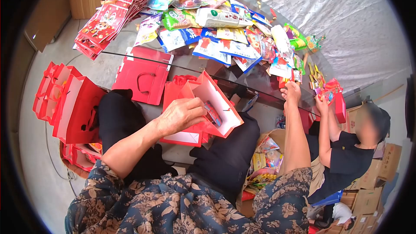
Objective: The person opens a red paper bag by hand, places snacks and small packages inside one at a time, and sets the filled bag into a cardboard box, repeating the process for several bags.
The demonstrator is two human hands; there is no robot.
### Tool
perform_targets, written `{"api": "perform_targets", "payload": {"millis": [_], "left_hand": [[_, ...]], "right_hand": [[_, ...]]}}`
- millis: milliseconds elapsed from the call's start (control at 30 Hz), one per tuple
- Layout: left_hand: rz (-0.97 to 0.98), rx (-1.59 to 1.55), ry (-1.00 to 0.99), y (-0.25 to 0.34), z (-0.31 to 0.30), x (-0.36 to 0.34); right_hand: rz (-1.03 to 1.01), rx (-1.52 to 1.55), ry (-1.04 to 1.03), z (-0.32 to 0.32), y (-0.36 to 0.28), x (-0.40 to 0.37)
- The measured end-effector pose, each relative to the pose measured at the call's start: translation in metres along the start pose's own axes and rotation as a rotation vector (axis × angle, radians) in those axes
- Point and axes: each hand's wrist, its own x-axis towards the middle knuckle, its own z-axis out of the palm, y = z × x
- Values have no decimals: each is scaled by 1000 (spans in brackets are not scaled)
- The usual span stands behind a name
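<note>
A red paper gift bag (232, 121) with a white lining tilts open above my lap, and a small colourful packet (212, 113) lies inside. My left hand (184, 115) is closed at the bag's near left rim, its fingertips partly hidden. Stretched out to the table's near edge, my right hand (292, 92) pinches a small red-and-yellow packet (284, 80). Just beyond it hang white and blue snack packets (281, 67) from the pile. Below the left hand, another red bag (184, 138) shows its white edge.
Snack packets (212, 45) heap on the glass table (182, 63). Flat red bags (110, 21) are stacked at its left; filled red bags (78, 108) stand beside my knee. A box of snacks (266, 158) is at my right. A co-worker (342, 151) holds a red bag.
</note>
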Motion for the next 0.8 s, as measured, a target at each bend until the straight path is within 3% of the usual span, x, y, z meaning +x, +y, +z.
{"api": "perform_targets", "payload": {"millis": [133, 433, 533, 667, 767, 800], "left_hand": [[-4, -13, 7, -2, 2, 4], [-13, -13, 4, -2, 3, 5], [-1, -10, 17, -1, 4, 4], [35, 38, 4, -4, 6, 2], [41, 36, 12, -2, 6, 4], [44, 35, 17, -2, 7, 4]], "right_hand": [[-22, -61, 72, 17, -4, 22], [-96, -197, 6, 22, -4, 50], [-431, -337, 301, 17, 26, 77], [-552, -77, 130, 41, -1, 22], [-143, -75, -275, 64, -24, -8], [-55, -56, -318, 76, -28, -16]]}}
